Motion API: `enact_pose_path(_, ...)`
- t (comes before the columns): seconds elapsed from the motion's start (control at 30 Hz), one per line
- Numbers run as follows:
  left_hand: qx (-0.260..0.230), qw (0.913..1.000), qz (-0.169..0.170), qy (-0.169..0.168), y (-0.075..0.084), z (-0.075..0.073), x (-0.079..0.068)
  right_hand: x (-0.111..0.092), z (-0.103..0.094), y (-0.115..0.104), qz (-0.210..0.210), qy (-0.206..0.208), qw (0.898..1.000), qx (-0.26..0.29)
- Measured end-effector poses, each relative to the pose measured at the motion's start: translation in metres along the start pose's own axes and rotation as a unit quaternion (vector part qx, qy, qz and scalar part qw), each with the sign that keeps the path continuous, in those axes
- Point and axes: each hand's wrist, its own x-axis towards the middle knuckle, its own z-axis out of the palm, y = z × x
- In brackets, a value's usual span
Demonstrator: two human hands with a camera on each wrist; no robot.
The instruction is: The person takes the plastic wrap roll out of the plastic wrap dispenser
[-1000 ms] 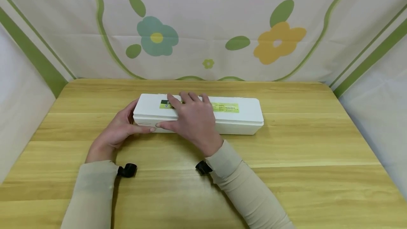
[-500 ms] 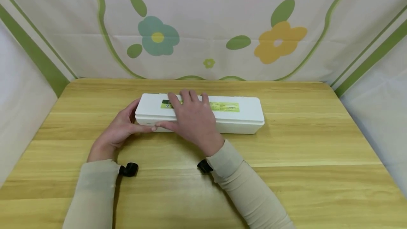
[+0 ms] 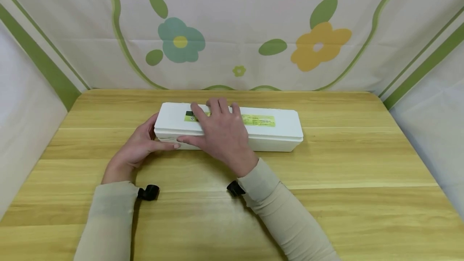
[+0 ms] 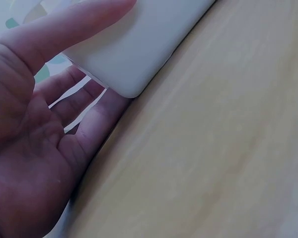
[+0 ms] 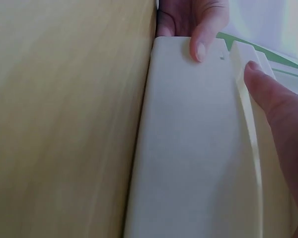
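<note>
A long white foam box (image 3: 275,145) lies crosswise on the wooden table, under a white lid (image 3: 286,122) with a yellow-green label (image 3: 259,120). My left hand (image 3: 134,146) holds the box's left end, thumb along the front wall and fingers around the end, as the left wrist view also shows. My right hand (image 3: 226,138) reaches over the lid and grips it, fingertips at the far edge and thumb (image 5: 268,89) at the near edge. In the right wrist view the lid stands off the box wall (image 5: 188,139) at the left end, with a narrowing gap along the seam.
The wooden table (image 3: 362,152) spreads around the box. Behind it hangs a white cloth (image 3: 232,19) with printed flowers, and cloth also closes off both sides. A black wrist mount (image 3: 148,192) sticks out from the left cuff, another mount (image 3: 235,188) from the right.
The lid's left end has risen slightly with my right hand, and a gap now shows between lid and box there. My left hand has kept its hold on the box end.
</note>
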Motion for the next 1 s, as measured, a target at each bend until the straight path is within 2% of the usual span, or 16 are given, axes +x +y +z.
enact_pose_path(0.3, -0.005, 1.0000, -0.003, -0.003, 0.001, 0.001, 0.000, -0.005, -0.006, 0.003, 0.002, -0.013, 0.999, 0.035)
enact_pose_path(0.67, -0.008, 0.9999, -0.006, 0.010, 0.000, 0.003, 0.001, -0.013, -0.015, 0.016, 0.016, -0.087, 0.995, 0.037)
enact_pose_path(0.9, 0.001, 0.9999, -0.008, 0.008, -0.002, 0.001, 0.000, -0.033, -0.012, 0.046, 0.026, -0.043, 0.998, 0.043)
enact_pose_path(1.0, -0.002, 0.9999, -0.013, 0.007, -0.002, 0.001, 0.000, -0.041, -0.015, 0.060, 0.030, -0.037, 0.998, 0.036)
